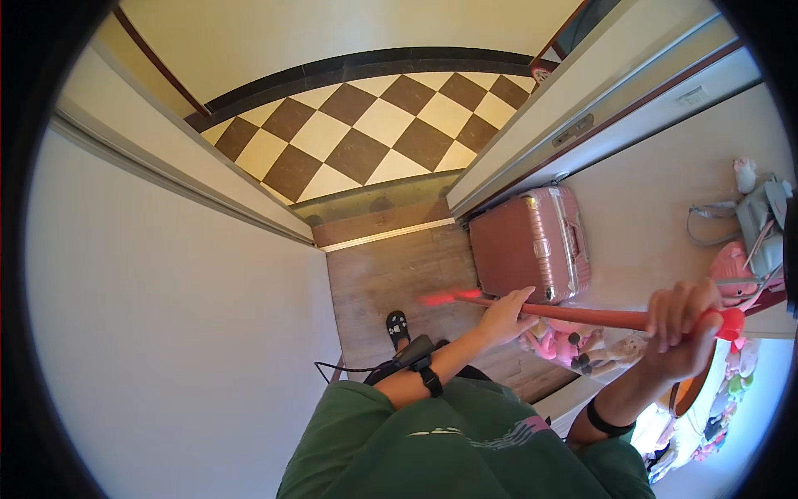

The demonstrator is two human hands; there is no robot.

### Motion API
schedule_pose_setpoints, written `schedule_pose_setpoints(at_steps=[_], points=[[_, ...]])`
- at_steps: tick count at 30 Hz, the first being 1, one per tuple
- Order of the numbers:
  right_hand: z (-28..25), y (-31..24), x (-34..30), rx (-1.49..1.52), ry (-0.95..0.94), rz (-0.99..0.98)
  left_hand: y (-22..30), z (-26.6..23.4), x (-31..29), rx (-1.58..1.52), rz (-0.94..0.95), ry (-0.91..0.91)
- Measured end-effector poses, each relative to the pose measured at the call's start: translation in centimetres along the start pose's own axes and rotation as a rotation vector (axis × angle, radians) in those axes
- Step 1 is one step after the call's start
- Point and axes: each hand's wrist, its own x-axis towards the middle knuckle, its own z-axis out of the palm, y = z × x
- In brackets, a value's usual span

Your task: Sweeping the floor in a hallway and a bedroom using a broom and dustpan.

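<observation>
Both of my hands are on a long red pole (pixel 594 316), like the handle of a broom or mop. It runs slantwise from the right down to the floor. At the floor end is a bright red crosswise piece, blurred, so its exact kind is unclear. My right hand (pixel 683 326) is closed round the upper part, close to the red end cap (pixel 731 324). Lower down, my left hand (pixel 504 321) grips the shaft with its fingers partly hidden, beside a pink ribbed suitcase (pixel 509 245).
An open doorway leads to brown-and-cream checkered tiles (pixel 357 155) past a threshold strip (pixel 389 234). A white wall (pixel 183 316) stands on the left. Plush toys (pixel 611 353) lie below the suitcase; a pale blue bag (pixel 758 229) hangs at right. My sandaled foot (pixel 398 328) is on wood flooring.
</observation>
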Motion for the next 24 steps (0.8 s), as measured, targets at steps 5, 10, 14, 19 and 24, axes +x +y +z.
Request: schedule_pose_setpoints(at_steps=[5,10,14,19,24], points=[[-3.4,-5.7,2.7,0.138,-0.222,-0.041,-7.2,-2.0,-7.6,0.210,-0.151,-0.310],[-4.9,-7.2,4.8,-0.060,0.070,-0.304,-15.1,-8.7,-14.5,0.322,-0.577,-0.558],[-5.0,-6.6,7.1,0.007,0.158,-0.320,-18.5,-13.4,-16.0,0.350,-0.808,-0.250],[-3.9,-2.5,11.0,-0.263,0.116,-0.371,-19.7,-16.5,-9.5,0.617,-0.748,-0.354],[-1.3,6.1,15.3,-0.009,0.236,-0.432,-18.6,-18.3,0.7,0.608,-0.595,-0.341]])
